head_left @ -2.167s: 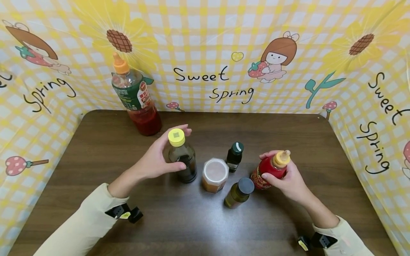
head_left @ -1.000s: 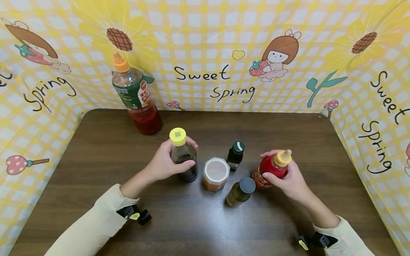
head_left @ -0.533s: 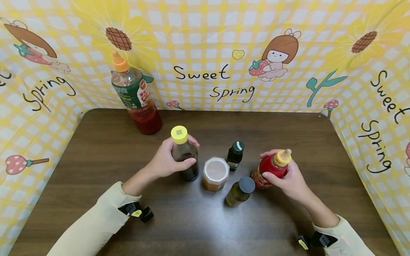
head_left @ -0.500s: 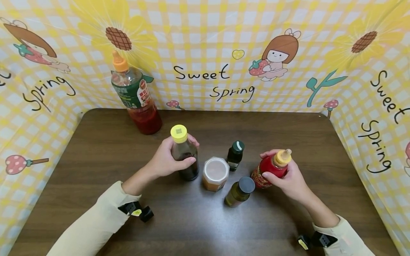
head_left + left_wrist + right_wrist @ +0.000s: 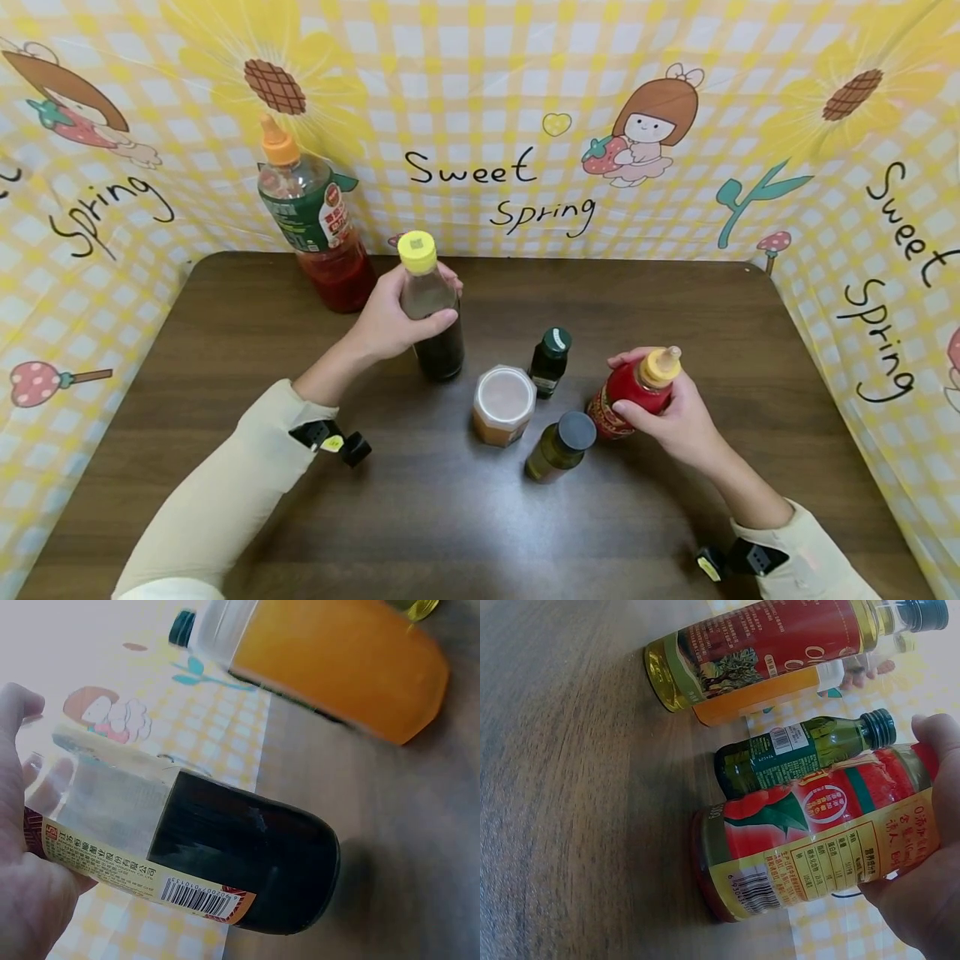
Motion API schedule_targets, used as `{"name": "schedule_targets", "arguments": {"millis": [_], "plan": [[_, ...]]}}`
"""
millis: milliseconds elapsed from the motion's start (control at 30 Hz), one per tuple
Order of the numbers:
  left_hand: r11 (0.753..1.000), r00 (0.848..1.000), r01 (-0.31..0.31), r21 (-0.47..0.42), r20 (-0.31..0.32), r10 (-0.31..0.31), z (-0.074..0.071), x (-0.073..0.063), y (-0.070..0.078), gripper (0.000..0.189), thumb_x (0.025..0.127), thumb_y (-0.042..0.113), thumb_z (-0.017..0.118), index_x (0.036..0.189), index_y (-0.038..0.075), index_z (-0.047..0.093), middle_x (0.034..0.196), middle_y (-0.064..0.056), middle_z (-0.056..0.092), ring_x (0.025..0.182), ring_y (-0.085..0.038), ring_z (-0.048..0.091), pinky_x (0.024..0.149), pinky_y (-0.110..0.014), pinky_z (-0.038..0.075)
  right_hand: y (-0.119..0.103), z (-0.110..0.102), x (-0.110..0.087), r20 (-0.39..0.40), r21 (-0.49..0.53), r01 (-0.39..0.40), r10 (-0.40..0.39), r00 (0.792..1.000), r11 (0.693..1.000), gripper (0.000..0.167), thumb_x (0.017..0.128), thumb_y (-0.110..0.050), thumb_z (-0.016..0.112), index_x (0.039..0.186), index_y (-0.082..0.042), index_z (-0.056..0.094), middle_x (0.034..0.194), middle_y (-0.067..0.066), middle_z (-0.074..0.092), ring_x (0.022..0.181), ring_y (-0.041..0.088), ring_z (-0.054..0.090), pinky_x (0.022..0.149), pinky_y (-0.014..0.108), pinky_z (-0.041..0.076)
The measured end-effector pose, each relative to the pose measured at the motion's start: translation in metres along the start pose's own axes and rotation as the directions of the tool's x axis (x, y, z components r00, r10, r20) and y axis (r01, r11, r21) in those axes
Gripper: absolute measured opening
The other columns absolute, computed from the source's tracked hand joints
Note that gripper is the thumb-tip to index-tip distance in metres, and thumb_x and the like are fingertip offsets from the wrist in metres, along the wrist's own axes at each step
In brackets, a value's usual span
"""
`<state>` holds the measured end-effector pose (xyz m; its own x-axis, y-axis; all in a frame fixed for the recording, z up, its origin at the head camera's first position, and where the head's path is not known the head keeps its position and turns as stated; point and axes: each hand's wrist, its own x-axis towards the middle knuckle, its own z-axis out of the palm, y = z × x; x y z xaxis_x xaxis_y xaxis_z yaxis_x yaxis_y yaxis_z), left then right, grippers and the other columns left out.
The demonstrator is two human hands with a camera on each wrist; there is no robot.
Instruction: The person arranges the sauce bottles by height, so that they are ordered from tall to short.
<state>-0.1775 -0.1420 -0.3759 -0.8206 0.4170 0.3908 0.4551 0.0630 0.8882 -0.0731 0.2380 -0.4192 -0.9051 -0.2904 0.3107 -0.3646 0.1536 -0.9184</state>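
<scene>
In the head view, my left hand (image 5: 401, 312) grips a vinegar bottle (image 5: 437, 354) with a yellow cap and dark liquid. The bottle is upright, behind and left of the honey-coloured jar (image 5: 501, 429). In the left wrist view, the vinegar bottle (image 5: 247, 847) shows its label and barcode, with a shadow beside its base. My right hand (image 5: 678, 421) holds a red ketchup bottle (image 5: 626, 396) with a yellow nozzle cap, standing on the table. Tomatoes are printed on the ketchup bottle (image 5: 817, 832) in the right wrist view; part of its top is hidden by the hand.
A small dark-green bottle (image 5: 550, 362) and an olive-coloured bottle (image 5: 558, 450) stand between the hands, near the jar. A large red sauce bottle (image 5: 341, 267) with an orange nozzle stands at the back left. Checked yellow cloth (image 5: 465, 100) walls off the brown table (image 5: 480, 533).
My left hand first closed round the vinegar bottle, then raised it and moved it away toward the back cloth. My right hand and the ketchup bottle stayed in place.
</scene>
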Motion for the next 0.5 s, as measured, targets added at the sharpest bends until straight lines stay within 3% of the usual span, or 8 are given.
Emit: {"name": "schedule_targets", "arguments": {"millis": [267,500], "plan": [[0.997,0.997,0.043,0.059,-0.064,-0.040,-0.011,0.027,-0.012,0.032,0.086,0.001,0.075,0.114,-0.003,0.059,0.112,-0.014,0.067,0.106,-0.018,0.062,0.107,-0.033,0.040,-0.001,0.000,0.000,0.008,-0.002,-0.011,0.011,1.000,1.000,0.053,0.080,0.020,0.069,0.127,0.006,0.052,0.125,0.020,0.062,0.116,0.015,0.061,0.098,0.022,0.049],[0.993,0.988,0.083,0.085,-0.139,-0.071,-0.021,0.045,-0.027,0.032,0.087,0.005,0.075,0.114,-0.001,0.059,0.114,-0.016,0.065,0.108,-0.014,0.060,0.104,-0.031,0.041,-0.001,0.000,0.000,-0.004,-0.001,-0.007,0.007,1.000,1.000,0.053,0.079,0.021,0.069,0.127,0.006,0.052,0.125,0.019,0.063,0.116,0.018,0.061,0.097,0.021,0.049]]}}
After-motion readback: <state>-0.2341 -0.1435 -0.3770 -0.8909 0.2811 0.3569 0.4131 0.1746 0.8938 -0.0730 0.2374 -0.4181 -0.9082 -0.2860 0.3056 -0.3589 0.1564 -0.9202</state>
